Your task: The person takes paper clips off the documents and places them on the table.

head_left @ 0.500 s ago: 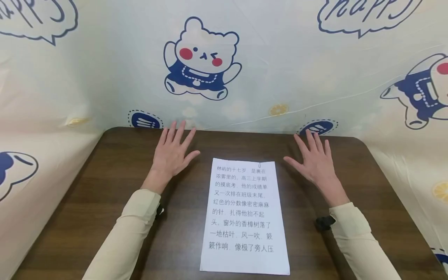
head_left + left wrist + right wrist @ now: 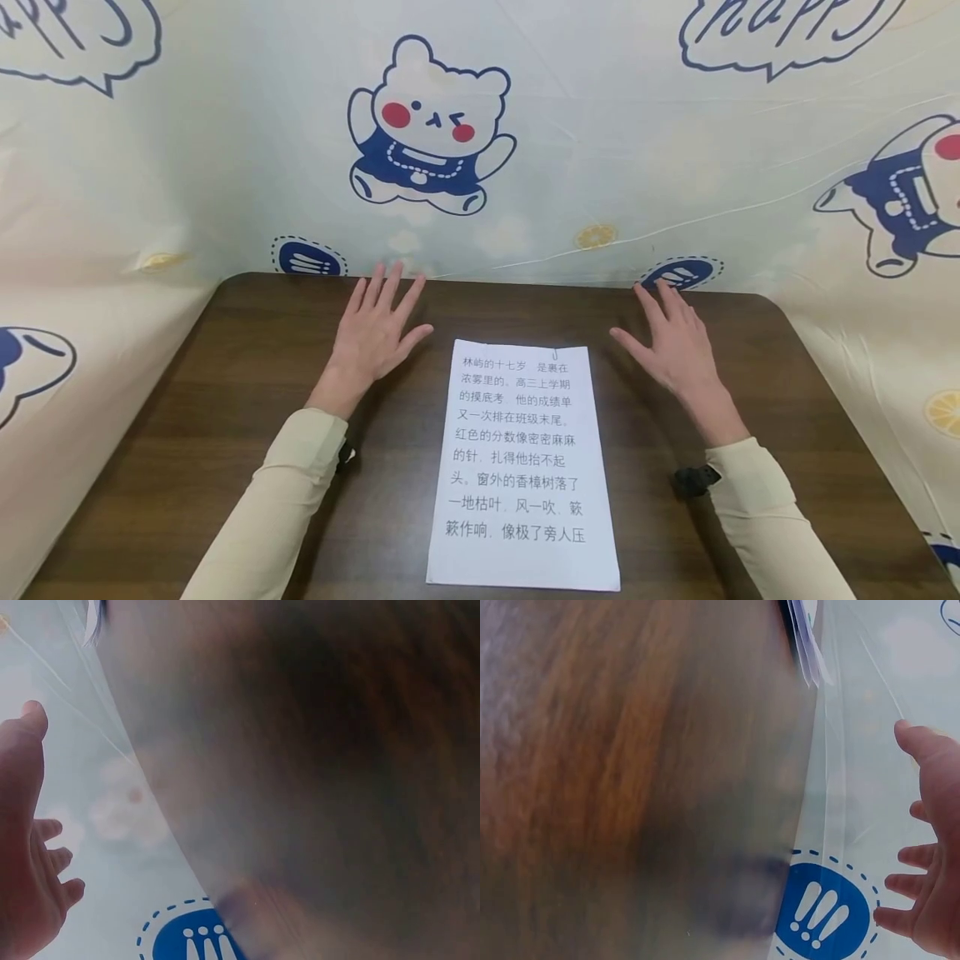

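Note:
A stack of white printed paper [image 2: 517, 467] lies on the brown wooden table, with lines of Chinese characters and a small clip [image 2: 555, 354] at its top edge. To the left of the stack is my left hand [image 2: 367, 342], palm down, fingers straight and spread, holding nothing. My right hand [image 2: 681, 350] is on the other side, its thumb out toward the paper and its fingers closer together. Both wrist views show the hands apart from the tabletop. In the right wrist view, paper corners [image 2: 806, 645] show at the top.
A dark wooden table [image 2: 187, 433] fills the lower part of the head view. Behind it and at both sides hangs a pale cloth [image 2: 600, 142] printed with cartoon bears and lettering. Each wrist wears a dark band [image 2: 696, 480] below a cream sleeve [image 2: 757, 492].
The left hand has shifted very slightly to the right. The fingers of the right hand have drawn closer together. The paper has stayed in place on the table.

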`<action>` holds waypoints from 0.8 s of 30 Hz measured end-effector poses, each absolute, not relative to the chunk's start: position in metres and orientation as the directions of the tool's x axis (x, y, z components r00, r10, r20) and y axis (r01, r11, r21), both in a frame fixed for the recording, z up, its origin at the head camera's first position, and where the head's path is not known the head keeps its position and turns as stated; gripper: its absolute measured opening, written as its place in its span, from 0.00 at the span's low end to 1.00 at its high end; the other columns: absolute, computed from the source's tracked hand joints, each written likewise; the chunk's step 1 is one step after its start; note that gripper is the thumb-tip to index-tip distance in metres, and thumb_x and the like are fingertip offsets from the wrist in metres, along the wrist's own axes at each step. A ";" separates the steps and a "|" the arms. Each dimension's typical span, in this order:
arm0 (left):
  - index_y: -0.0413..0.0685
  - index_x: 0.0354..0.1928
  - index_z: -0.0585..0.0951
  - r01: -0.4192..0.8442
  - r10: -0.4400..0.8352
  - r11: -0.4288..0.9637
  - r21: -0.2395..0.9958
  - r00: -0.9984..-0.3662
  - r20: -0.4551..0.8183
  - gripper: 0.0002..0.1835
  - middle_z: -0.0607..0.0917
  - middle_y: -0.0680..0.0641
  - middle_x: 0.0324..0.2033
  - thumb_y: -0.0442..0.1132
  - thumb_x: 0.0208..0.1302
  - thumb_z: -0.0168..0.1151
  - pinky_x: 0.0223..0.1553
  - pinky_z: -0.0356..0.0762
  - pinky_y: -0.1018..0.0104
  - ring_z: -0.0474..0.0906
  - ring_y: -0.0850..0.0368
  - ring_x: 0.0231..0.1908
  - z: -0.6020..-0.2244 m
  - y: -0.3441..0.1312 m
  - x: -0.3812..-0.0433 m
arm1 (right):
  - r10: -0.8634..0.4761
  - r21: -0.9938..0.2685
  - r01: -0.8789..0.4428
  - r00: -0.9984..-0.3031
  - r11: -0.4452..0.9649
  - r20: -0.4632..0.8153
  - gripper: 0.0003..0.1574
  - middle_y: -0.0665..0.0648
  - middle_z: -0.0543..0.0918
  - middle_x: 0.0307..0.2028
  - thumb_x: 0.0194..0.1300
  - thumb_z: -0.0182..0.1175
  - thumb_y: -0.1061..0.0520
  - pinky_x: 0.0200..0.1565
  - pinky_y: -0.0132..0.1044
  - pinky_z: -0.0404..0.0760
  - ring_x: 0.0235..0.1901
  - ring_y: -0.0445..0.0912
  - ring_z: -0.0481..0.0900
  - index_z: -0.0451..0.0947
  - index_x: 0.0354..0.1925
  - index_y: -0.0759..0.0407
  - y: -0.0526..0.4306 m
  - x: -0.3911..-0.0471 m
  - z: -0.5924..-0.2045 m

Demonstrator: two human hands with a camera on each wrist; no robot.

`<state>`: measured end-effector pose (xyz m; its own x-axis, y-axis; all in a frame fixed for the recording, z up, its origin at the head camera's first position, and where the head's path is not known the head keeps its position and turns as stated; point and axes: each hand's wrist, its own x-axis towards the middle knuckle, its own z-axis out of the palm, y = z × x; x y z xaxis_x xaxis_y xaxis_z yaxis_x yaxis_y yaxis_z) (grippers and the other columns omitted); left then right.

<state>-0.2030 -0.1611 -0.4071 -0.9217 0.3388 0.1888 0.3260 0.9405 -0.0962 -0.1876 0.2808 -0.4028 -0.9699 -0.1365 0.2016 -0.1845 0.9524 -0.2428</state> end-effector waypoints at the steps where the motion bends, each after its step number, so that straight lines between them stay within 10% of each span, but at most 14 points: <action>1: 0.57 0.81 0.48 0.328 0.339 0.941 -0.086 -0.922 0.189 0.43 0.48 0.39 0.80 0.67 0.71 0.45 0.79 0.47 0.41 0.44 0.38 0.80 -0.408 -0.160 -0.203 | -0.136 -0.248 -0.184 -0.971 0.951 0.199 0.54 0.68 0.51 0.79 0.67 0.53 0.26 0.71 0.72 0.55 0.76 0.69 0.53 0.51 0.79 0.51 0.280 -0.187 -0.403; 24: 0.54 0.80 0.51 0.372 0.365 0.925 0.083 -0.927 0.081 0.43 0.63 0.36 0.75 0.65 0.72 0.49 0.71 0.65 0.38 0.58 0.35 0.75 -0.418 -0.136 -0.193 | -0.141 -0.359 -0.158 -0.987 0.920 0.072 0.54 0.69 0.59 0.75 0.67 0.60 0.32 0.66 0.69 0.67 0.73 0.67 0.60 0.53 0.78 0.54 0.253 -0.176 -0.414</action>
<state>-0.1930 -0.1355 -0.4184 -0.9273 0.3654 0.0806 0.3716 0.9247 0.0830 -0.1760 0.2529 -0.4139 -0.9874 -0.1413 0.0716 -0.1577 0.9201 -0.3587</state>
